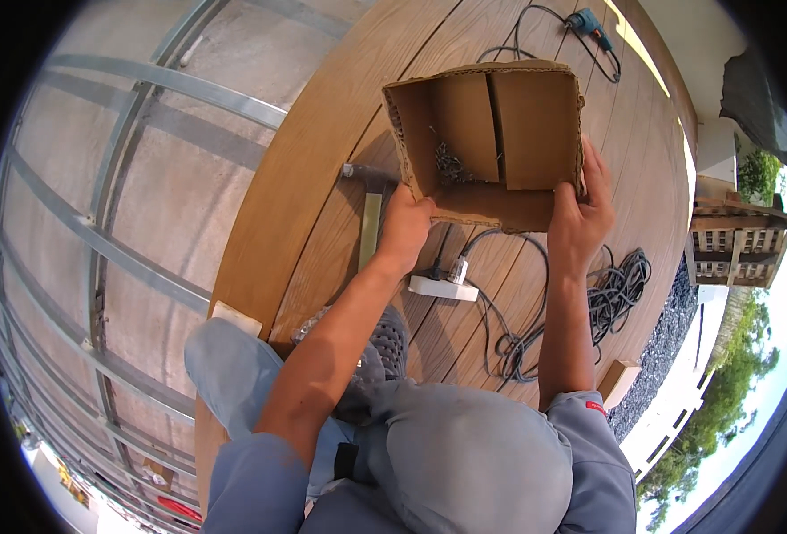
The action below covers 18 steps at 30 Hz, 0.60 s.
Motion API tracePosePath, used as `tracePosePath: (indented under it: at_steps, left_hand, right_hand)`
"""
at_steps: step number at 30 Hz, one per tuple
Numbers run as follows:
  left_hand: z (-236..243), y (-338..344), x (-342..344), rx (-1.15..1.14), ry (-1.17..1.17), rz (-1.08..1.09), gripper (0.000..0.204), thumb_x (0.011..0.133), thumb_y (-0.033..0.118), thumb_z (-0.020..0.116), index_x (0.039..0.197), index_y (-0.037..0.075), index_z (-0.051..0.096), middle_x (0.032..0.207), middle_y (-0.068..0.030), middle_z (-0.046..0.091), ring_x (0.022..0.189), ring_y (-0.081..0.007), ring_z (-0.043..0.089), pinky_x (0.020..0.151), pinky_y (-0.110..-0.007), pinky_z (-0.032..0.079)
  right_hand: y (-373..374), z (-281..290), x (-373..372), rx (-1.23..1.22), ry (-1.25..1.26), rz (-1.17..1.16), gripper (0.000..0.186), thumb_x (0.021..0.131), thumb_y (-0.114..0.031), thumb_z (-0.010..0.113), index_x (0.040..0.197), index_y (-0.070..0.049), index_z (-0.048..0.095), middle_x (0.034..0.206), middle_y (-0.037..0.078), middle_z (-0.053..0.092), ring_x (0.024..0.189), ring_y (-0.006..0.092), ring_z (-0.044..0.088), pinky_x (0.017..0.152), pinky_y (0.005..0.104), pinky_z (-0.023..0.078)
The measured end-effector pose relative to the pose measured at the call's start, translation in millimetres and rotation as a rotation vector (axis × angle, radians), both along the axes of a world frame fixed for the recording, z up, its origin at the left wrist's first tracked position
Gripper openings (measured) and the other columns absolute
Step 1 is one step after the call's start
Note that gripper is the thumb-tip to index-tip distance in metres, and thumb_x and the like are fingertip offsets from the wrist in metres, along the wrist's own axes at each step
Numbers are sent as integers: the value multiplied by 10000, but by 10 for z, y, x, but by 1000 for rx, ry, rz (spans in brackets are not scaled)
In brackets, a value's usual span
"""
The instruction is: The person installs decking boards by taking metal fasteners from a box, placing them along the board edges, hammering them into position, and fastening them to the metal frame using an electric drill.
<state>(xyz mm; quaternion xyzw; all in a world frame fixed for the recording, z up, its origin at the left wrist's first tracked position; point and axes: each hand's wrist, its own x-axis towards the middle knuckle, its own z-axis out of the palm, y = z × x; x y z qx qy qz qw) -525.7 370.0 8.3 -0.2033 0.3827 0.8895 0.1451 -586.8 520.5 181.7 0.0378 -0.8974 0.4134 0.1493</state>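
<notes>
A cardboard box with its top open is held up over the wooden deck, tilted so that its inside faces me. Small metal screws or nails lie in a loose heap in one corner of it. My left hand grips the near left corner, thumb over the rim. On the right side my right hand clasps the wall, with its thumb at the inner edge and fingers outside. Below the box at left, a hammer with a pale handle lies on the boards, close to my left hand.
A blue corded power tool lies at the far right of the deck. A white power strip and a coiled dark cable are nearer. Metal framing spans the left side. A wood block sits by the right edge.
</notes>
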Motion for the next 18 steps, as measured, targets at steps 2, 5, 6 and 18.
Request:
tracePosePath:
  at_steps: [2,5,6,18]
  left_hand:
    - [64,295,37,178,19,331,386,938,-31,530,1318,34,551,1240,-63,652,1109,-174,636,925,-337,522]
    - [-70,-10,16,-76,37,29,410,931,-39,509,1330,46,548,1250,-40,645,1116,-151,619,906,-319,512]
    - [-204,-146,-99,-184,79,-115,420,932,-35,502,1340,52,543,1254,-32,638,1121,-144,611,904,-304,505]
    - [120,-57,-90,-125,-72,-137,319,1002,85,551,1316,32,534,1253,-82,628,1130,-183,625,918,-324,523]
  right_hand:
    - [6,86,128,144,195,114,531,854,115,544,1367,1,626,1404,155,592,1293,259,576,1102,347,434]
    - [-56,165,288,123,139,39,547,847,127,529,1371,0,624,1415,153,582,1301,261,571,1107,349,429]
    - [-101,119,271,91,94,18,554,842,131,522,1371,3,623,1413,158,581,1301,266,570,1110,353,426]
    - [226,-235,-169,-173,27,-10,479,896,86,498,1354,22,622,1342,120,627,1218,167,610,1007,266,468]
